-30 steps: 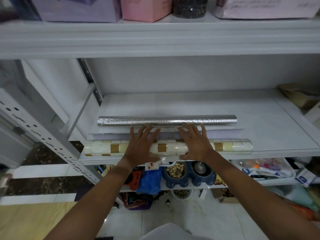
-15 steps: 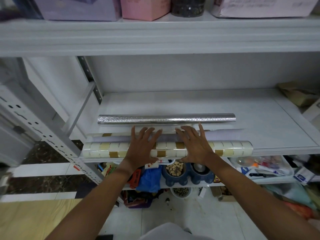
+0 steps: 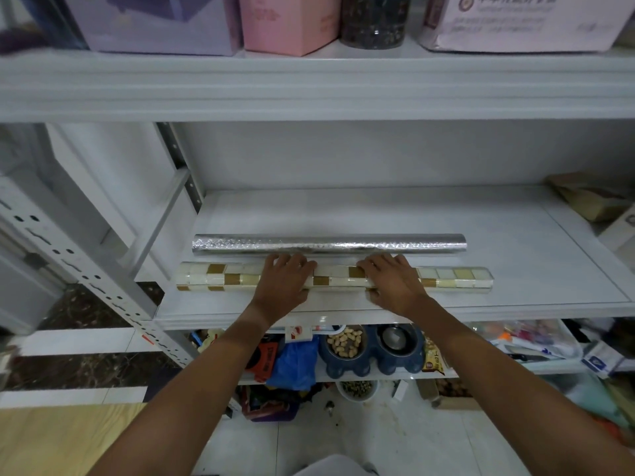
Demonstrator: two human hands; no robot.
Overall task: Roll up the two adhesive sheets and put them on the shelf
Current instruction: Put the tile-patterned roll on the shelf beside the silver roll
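Two rolls lie side by side on the white shelf (image 3: 515,235). The silver embossed roll (image 3: 240,242) is the farther one. Just in front of it, touching or nearly so, lies the cream and gold tile-patterned roll (image 3: 453,278). My left hand (image 3: 283,281) curls over the tiled roll left of its middle, fingers over its top. My right hand (image 3: 391,283) grips the same roll right of the middle, thumb at its front side. No loose flap of sheet shows.
Boxes and a dark jar (image 3: 374,22) stand on the shelf above. A brown package (image 3: 584,197) sits at the right end of this shelf. Below are a blue double pet bowl (image 3: 374,348), a blue bag (image 3: 295,362) and clutter. A perforated white upright (image 3: 86,269) is at left.
The tiled roll has rolled away from the shelf's front edge up to the silver roll, taking in the flat strip of sheet. Both hands moved forward with it and now curl around it.
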